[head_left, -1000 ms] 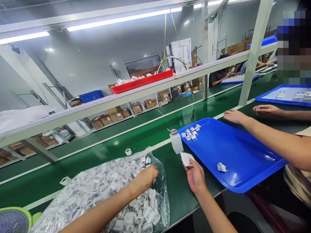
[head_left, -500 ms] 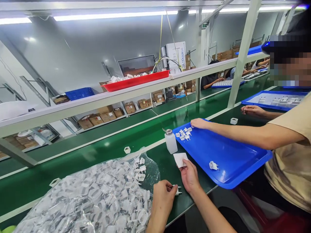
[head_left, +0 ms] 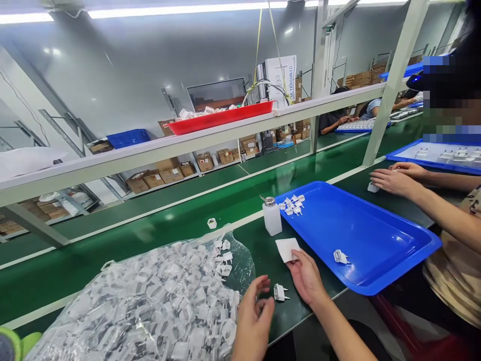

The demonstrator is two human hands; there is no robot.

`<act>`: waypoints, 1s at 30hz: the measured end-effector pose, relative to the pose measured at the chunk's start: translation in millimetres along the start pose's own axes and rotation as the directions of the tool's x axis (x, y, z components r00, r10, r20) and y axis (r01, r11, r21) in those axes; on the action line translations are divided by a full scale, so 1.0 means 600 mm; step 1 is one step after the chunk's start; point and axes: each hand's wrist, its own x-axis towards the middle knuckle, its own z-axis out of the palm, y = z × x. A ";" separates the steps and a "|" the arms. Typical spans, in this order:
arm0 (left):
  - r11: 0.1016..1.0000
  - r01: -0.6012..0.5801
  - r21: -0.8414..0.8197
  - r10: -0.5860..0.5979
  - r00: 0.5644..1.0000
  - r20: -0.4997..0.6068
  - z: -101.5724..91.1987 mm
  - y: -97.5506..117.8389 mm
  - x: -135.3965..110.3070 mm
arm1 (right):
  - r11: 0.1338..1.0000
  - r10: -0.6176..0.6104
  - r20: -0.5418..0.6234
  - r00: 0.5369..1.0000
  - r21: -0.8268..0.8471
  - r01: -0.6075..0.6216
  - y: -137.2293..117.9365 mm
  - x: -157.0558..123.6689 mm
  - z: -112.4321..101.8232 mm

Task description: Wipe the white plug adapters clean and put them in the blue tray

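Observation:
My left hand is open, fingers parted, just left of a white two-pin plug piece that lies on the dark green table. Between the thumb and fingers of my right hand is a folded white cloth or paper wipe; I cannot tell which material. A large clear plastic bag full of white plug pieces spreads out to the left of my hands. Beyond the wipe stands a white pump bottle with a metal top.
A blue tray on the right bears several white plug pieces at its far-left corner and one plug piece near its front. A co-worker's hands are past the tray. A red tray rests on the shelf above.
My left hand has let go of the plug piece, which now lies on the table, and its fingers have spread. The co-worker's arm has withdrawn from the blue tray.

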 end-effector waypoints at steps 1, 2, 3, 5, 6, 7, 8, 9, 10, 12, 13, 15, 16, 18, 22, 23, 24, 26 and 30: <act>0.990 -0.033 0.138 0.034 0.999 -0.008 0.002 -0.013 -0.001 | 0.999 -0.007 0.009 1.000 -0.032 0.008 0.001 0.000 0.001; 0.965 -0.051 0.257 0.055 0.998 -0.008 0.005 -0.026 -0.003 | 0.997 -0.017 0.018 1.000 -0.071 0.018 0.001 0.000 0.002; 0.936 -0.058 0.348 0.064 0.998 -0.007 0.008 -0.037 -0.003 | 0.993 -0.029 0.029 0.999 -0.115 0.032 0.002 0.000 0.004; 0.885 -0.072 0.460 0.082 0.997 -0.002 0.015 -0.052 -0.002 | 0.973 -0.055 0.056 0.997 -0.221 0.066 0.003 -0.005 0.008; 0.867 -0.090 0.490 0.096 0.995 0.012 0.018 -0.056 0.000 | 0.955 -0.068 0.073 0.995 -0.284 0.086 0.002 -0.009 0.009; 0.854 -0.113 0.509 0.116 0.993 0.026 0.019 -0.059 0.003 | 0.930 -0.080 0.091 0.993 -0.352 0.107 0.000 -0.015 0.008; 0.842 -0.139 0.522 0.140 0.989 0.038 0.020 -0.061 0.006 | 0.895 -0.094 0.109 0.990 -0.426 0.132 -0.004 -0.023 0.006; 0.829 -0.164 0.535 0.163 0.985 0.049 0.019 -0.064 0.009 | 0.851 -0.109 0.127 0.986 -0.501 0.158 -0.010 -0.033 0.002; 0.812 -0.189 0.552 0.188 0.980 0.060 0.018 -0.067 0.011 | 0.797 -0.127 0.142 0.982 -0.575 0.186 -0.017 -0.045 -0.003; 0.757 -0.240 0.608 0.253 0.965 0.066 0.015 -0.082 0.013 | 0.669 -0.176 0.173 0.969 -0.701 0.246 -0.031 -0.072 -0.016; 0.716 -0.265 0.646 0.299 0.952 0.059 0.013 -0.092 0.012 | 0.604 -0.206 0.191 0.960 -0.747 0.278 -0.038 -0.087 -0.023; 0.606 -0.318 0.730 0.419 0.907 0.047 0.009 -0.119 0.007 | 0.484 -0.257 0.246 0.935 -0.804 0.345 -0.048 -0.115 -0.035; 0.538 -0.345 0.769 0.483 0.874 0.054 0.007 -0.133 0.004 | 0.432 -0.273 0.281 0.920 -0.819 0.379 -0.049 -0.127 -0.039; 0.401 -0.394 0.827 0.574 0.811 0.108 0.003 -0.158 -0.001 | 0.341 -0.279 0.366 0.888 -0.826 0.449 -0.046 -0.146 -0.044; 0.172 -0.426 0.888 0.595 0.763 0.251 0.002 -0.176 -0.002 | 0.216 -0.222 0.532 0.817 -0.790 0.573 -0.024 -0.163 -0.044; 0.127 -0.417 0.900 0.585 0.764 0.272 0.003 -0.174 -0.002 | 0.195 -0.204 0.560 0.803 -0.781 0.594 -0.018 -0.164 -0.043; 0.088 -0.406 0.910 0.576 0.766 0.286 0.004 -0.172 -0.001 | 0.176 -0.188 0.582 0.791 -0.773 0.610 -0.012 -0.164 -0.043; 0.035 -0.388 0.921 0.564 0.768 0.302 0.004 -0.168 -0.001 | 0.142 -0.161 0.615 0.772 -0.759 0.635 -0.003 -0.163 -0.044; -0.014 -0.401 0.916 0.559 0.756 0.340 -0.001 -0.174 0.001 | 0.073 -0.123 0.682 0.721 -0.718 0.692 0.010 -0.161 -0.056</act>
